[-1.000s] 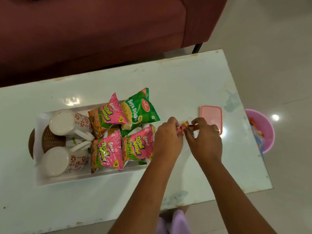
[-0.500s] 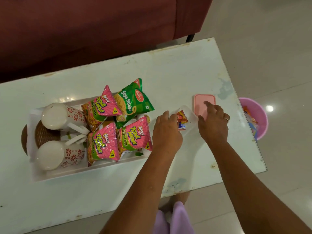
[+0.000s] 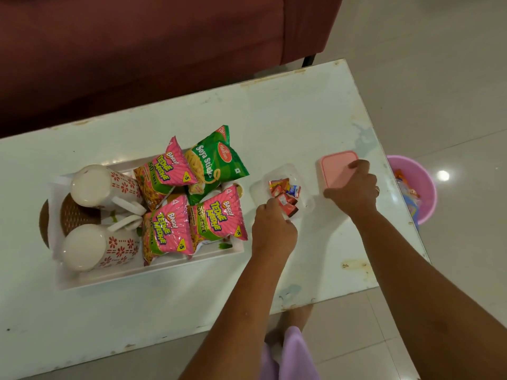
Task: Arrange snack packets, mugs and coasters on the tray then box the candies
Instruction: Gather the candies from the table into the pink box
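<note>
- On the white table (image 3: 274, 119): looks done with the tray part, now on to boxing the candies.
- In the tray (image 3: 153, 272): snack packets (image 3: 164, 234), two mugs (image 3: 90, 185) on their sides, brown coasters (image 3: 74, 215) at the left end by the mugs.
- Just right of the tray: the clear box (image 3: 285, 171), open, with the candies (image 3: 284, 194) inside.
- Near the box, on its right: the pink lid (image 3: 337, 171), flat on the table, not yet on the box.
- Next, most likely: lift the lid, bring it over the box, line up the corners, press down to close.
- With the right hand (image 3: 354, 187): grips the lid, fingers curled over the far edge, thumb at the near side.
- With the left hand (image 3: 274, 229): touches the near edge of the box, fingers curled down. Hard to tell if pinching the edge or only resting there.
</note>
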`<move>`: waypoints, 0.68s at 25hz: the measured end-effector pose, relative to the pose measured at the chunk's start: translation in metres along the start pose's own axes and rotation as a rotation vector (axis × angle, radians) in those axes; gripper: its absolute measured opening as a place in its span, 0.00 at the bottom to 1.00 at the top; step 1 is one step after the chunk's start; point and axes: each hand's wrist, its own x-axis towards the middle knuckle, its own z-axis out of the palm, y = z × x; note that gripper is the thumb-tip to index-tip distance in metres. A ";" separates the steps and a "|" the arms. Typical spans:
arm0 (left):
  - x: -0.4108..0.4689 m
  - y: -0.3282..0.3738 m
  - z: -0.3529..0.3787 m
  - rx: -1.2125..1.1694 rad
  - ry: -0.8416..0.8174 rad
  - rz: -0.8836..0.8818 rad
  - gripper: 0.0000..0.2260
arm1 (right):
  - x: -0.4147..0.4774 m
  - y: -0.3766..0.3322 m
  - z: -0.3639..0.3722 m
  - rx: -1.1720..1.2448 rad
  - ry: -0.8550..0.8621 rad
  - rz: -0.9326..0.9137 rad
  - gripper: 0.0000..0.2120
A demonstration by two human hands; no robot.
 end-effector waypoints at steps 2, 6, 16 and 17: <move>0.000 -0.001 0.004 -0.120 0.011 0.010 0.22 | -0.014 0.006 -0.006 0.076 0.031 -0.040 0.37; 0.004 0.002 0.004 -0.340 0.072 -0.023 0.28 | -0.061 -0.003 -0.004 0.192 0.209 -0.234 0.31; 0.019 -0.002 0.000 -0.476 0.119 -0.102 0.21 | -0.090 -0.008 0.049 -0.481 0.197 -0.588 0.28; 0.019 -0.002 0.000 -0.463 0.150 -0.093 0.21 | -0.088 -0.007 0.048 -0.437 0.188 -0.607 0.26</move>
